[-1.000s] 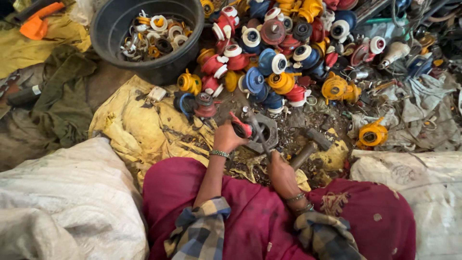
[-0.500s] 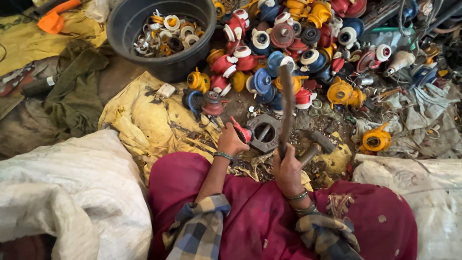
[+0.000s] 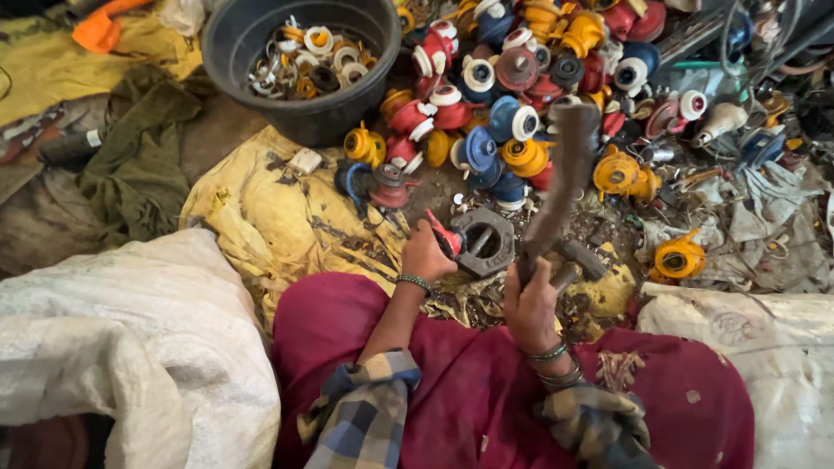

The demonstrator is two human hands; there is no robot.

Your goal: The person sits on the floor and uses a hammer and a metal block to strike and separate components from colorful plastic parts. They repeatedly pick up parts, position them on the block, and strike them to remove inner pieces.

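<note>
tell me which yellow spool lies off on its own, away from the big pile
The yellow spool at the right, lying alone on the grey rags beside the white sack; the other yellow ones sit in the heap.

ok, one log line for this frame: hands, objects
left hand: holds red part on metal block | right hand: hammer raised
</note>
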